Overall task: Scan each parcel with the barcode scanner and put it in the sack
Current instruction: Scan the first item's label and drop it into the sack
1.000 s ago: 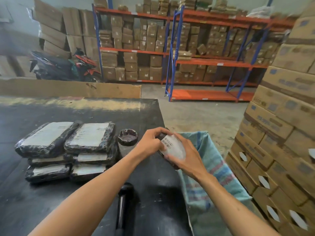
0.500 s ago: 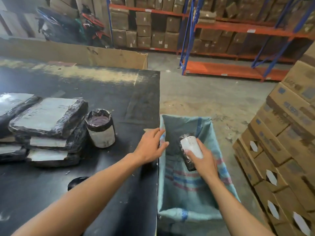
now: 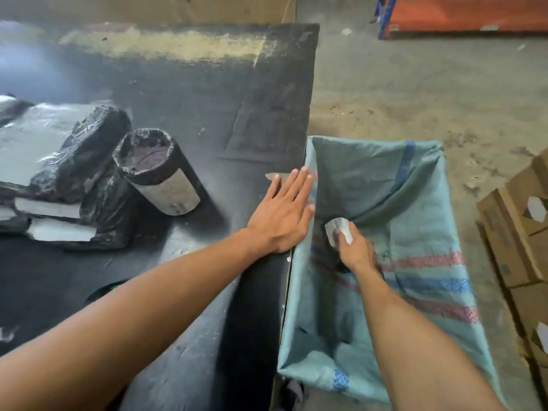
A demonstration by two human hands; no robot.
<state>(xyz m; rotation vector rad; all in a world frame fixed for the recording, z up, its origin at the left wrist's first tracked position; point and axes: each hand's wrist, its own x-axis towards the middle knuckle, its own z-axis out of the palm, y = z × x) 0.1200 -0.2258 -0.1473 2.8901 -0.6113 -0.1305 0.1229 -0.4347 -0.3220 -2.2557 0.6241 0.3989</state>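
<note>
The right hand (image 3: 354, 250) reaches down into the open mouth of the sack (image 3: 421, 203), forearm stretched forward and slightly left, fingers closed around a small dark-wrapped parcel (image 3: 338, 229). The parcel's white label faces up; there are faint marks on it, but they are too blurred to read. The parcel sits low inside the sack, against the fold of the near-left wall, with the hand on top of it.

The left hand (image 3: 284, 212) lies flat and open, palm down, on the right edge of the black tabletop (image 3: 207, 93), fingers spread and pointing forward, the fingertips reaching the sack's rim. It holds nothing. The left forearm runs diagonally across the tabletop from the lower left.

The sack is a teal woven bag with red and blue stripes, hanging open just beside the tabletop's right edge.

On the left part of the tabletop stands an upright round parcel (image 3: 157, 173) in black wrap, with a pale label around its lower side; its print cannot be made out. Just beside it, to the left, is a stack of flat parcels (image 3: 59, 179) in black wrap with white labels, also unreadable. Part of a dark object with a green spot (image 3: 108, 289) shows beside the left forearm; what it is cannot be told.

Cardboard boxes (image 3: 516, 232) stand on the floor at the far right, their printing blurred.
</note>
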